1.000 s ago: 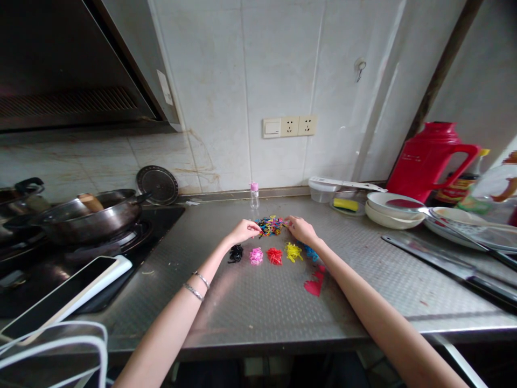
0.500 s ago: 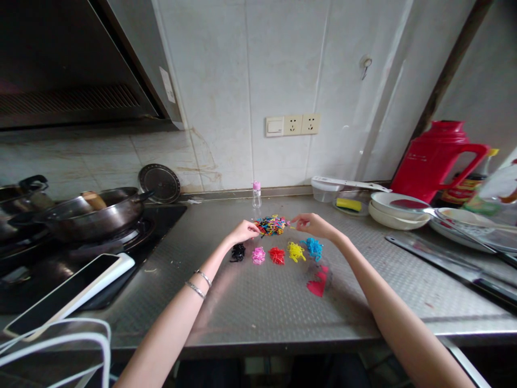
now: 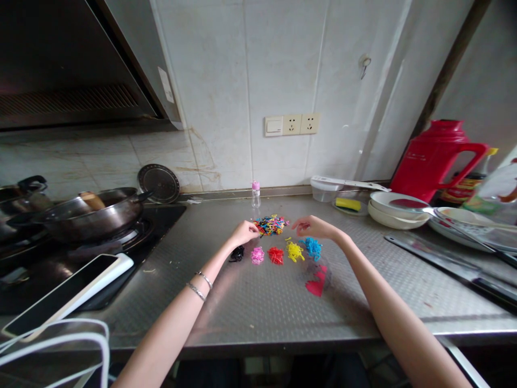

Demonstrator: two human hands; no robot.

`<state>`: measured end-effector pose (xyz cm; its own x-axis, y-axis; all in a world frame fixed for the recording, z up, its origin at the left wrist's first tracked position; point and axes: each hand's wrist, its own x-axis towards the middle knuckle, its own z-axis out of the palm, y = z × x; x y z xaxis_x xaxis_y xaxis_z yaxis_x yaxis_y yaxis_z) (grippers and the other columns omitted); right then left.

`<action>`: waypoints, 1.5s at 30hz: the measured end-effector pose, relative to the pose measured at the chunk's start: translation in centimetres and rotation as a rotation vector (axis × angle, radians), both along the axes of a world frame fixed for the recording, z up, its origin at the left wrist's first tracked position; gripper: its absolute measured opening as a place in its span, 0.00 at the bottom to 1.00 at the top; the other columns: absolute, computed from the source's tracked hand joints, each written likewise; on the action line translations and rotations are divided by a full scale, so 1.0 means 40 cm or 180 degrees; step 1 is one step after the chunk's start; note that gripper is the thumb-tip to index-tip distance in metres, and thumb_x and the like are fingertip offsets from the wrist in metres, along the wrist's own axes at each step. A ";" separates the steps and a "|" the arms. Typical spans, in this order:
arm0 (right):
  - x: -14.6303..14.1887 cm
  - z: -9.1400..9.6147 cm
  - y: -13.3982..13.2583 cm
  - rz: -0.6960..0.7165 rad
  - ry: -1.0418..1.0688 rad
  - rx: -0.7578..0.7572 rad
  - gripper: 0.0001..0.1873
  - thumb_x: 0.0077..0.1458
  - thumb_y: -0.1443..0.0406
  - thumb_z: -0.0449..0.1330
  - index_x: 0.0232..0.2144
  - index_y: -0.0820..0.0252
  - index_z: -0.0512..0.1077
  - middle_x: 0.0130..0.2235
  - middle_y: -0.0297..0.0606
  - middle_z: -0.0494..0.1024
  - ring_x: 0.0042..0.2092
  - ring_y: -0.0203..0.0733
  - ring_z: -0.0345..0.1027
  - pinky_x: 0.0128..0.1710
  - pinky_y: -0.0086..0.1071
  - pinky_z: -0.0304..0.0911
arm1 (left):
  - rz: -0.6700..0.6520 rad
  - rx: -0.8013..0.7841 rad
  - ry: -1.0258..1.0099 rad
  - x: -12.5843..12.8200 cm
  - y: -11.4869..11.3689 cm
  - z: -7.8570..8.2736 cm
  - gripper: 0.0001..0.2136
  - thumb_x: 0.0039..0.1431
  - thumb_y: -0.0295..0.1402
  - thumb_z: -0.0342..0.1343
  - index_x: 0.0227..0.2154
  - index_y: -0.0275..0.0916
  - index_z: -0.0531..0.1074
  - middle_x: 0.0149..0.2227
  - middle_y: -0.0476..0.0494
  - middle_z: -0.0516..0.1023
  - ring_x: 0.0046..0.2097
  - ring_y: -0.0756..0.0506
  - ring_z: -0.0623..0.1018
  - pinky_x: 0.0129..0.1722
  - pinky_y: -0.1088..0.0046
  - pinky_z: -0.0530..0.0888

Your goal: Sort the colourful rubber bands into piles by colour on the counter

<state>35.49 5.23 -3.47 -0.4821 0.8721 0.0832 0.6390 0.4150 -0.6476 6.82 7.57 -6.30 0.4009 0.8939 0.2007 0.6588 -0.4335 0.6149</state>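
Note:
A mixed heap of small coloured bands (image 3: 271, 224) lies on the steel counter (image 3: 262, 302). In front of it sit separate little piles: black (image 3: 237, 253), pink (image 3: 257, 255), red (image 3: 276, 255), yellow (image 3: 294, 251) and blue (image 3: 313, 247). My left hand (image 3: 244, 233) rests at the heap's left edge, fingers pinched together on its bands. My right hand (image 3: 312, 227) hovers above the yellow and blue piles, fingers pinched, with something small and reddish at the fingertips that I cannot make out.
A small clear bottle with a pink cap (image 3: 254, 194) stands behind the heap. A red-printed plastic bag (image 3: 317, 282) lies near the piles. Left: stove with a wok (image 3: 89, 215) and a phone (image 3: 64, 293). Right: red thermos (image 3: 434, 159), bowls (image 3: 398, 210), knife (image 3: 448, 264).
My right hand lifted off the mixed heap and drew back toward the yellow and blue piles, uncovering the blue pile. My left hand stayed at the heap's left edge.

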 end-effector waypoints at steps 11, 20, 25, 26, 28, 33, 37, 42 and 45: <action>0.003 -0.026 0.011 -0.0557 -0.0245 0.0536 0.16 0.42 0.69 0.53 0.34 0.63 0.75 0.28 0.36 0.77 0.30 0.36 0.67 0.30 0.25 0.60 | 0.0050 0.0346 0.0367 0.026 -0.019 -0.010 0.09 0.46 0.34 0.54 0.26 0.35 0.76 0.28 0.44 0.77 0.28 0.50 0.72 0.28 0.77 0.64; -0.066 -0.042 -0.003 0.0072 -0.0260 0.0573 0.23 0.38 0.76 0.48 0.37 0.62 0.72 0.34 0.35 0.77 0.33 0.34 0.67 0.33 0.23 0.60 | 0.0008 0.0324 0.0236 0.028 -0.020 -0.011 0.09 0.47 0.33 0.53 0.26 0.34 0.76 0.27 0.43 0.77 0.28 0.50 0.72 0.28 0.77 0.64; -0.075 -0.050 -0.006 0.0096 -0.0330 0.0406 0.27 0.37 0.77 0.47 0.42 0.62 0.70 0.33 0.36 0.77 0.32 0.34 0.67 0.30 0.22 0.59 | -0.0235 0.0020 -0.0057 0.007 -0.010 0.024 0.11 0.46 0.34 0.53 0.26 0.32 0.76 0.26 0.43 0.76 0.28 0.50 0.71 0.29 0.76 0.65; -0.076 -0.050 -0.007 0.0106 -0.0335 0.0378 0.27 0.36 0.77 0.47 0.41 0.63 0.70 0.33 0.36 0.77 0.31 0.34 0.67 0.29 0.22 0.59 | -0.0292 -0.0059 -0.0125 -0.002 -0.008 0.037 0.11 0.46 0.34 0.53 0.26 0.31 0.76 0.26 0.43 0.76 0.27 0.50 0.71 0.29 0.76 0.64; -0.077 -0.049 -0.008 0.0150 -0.0321 0.0321 0.27 0.36 0.77 0.46 0.41 0.63 0.70 0.32 0.36 0.77 0.31 0.34 0.68 0.29 0.22 0.59 | -0.0363 -0.0262 -0.0211 -0.029 -0.007 0.069 0.11 0.44 0.35 0.55 0.26 0.31 0.76 0.24 0.44 0.75 0.25 0.51 0.69 0.27 0.77 0.63; -0.080 -0.048 -0.008 0.0178 -0.0275 0.0274 0.24 0.37 0.75 0.48 0.38 0.63 0.71 0.28 0.34 0.76 0.28 0.34 0.67 0.27 0.22 0.59 | -0.0563 -0.1180 0.0211 -0.127 -0.015 0.126 0.13 0.41 0.39 0.58 0.27 0.33 0.76 0.19 0.49 0.70 0.19 0.55 0.62 0.18 0.80 0.55; -0.079 -0.045 -0.009 0.0018 -0.0199 0.0489 0.22 0.38 0.74 0.48 0.37 0.65 0.73 0.27 0.35 0.76 0.28 0.33 0.66 0.27 0.22 0.59 | -0.0622 -0.1883 0.0595 -0.188 -0.017 0.125 0.15 0.38 0.42 0.60 0.26 0.34 0.76 0.19 0.48 0.69 0.19 0.56 0.60 0.16 0.80 0.52; -0.077 -0.036 -0.012 -0.0196 -0.0207 0.0649 0.19 0.40 0.73 0.50 0.35 0.63 0.74 0.28 0.35 0.76 0.28 0.33 0.66 0.30 0.23 0.59 | -0.0499 -0.2109 0.0596 -0.206 -0.016 0.122 0.19 0.35 0.43 0.62 0.30 0.35 0.75 0.21 0.48 0.70 0.19 0.56 0.61 0.16 0.81 0.51; -0.076 -0.036 -0.013 -0.0273 -0.0196 0.0711 0.18 0.41 0.73 0.50 0.35 0.62 0.75 0.29 0.35 0.76 0.29 0.34 0.66 0.31 0.23 0.59 | -0.0418 -0.1970 0.0512 -0.207 -0.013 0.129 0.19 0.36 0.43 0.61 0.32 0.36 0.75 0.21 0.48 0.70 0.19 0.56 0.60 0.16 0.81 0.51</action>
<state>32.46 4.71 -4.91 -0.4174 0.8733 0.2514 0.7134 0.4862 -0.5047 -1.47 7.03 -1.16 0.4968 0.7665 -0.4070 0.7291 -0.1142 0.6748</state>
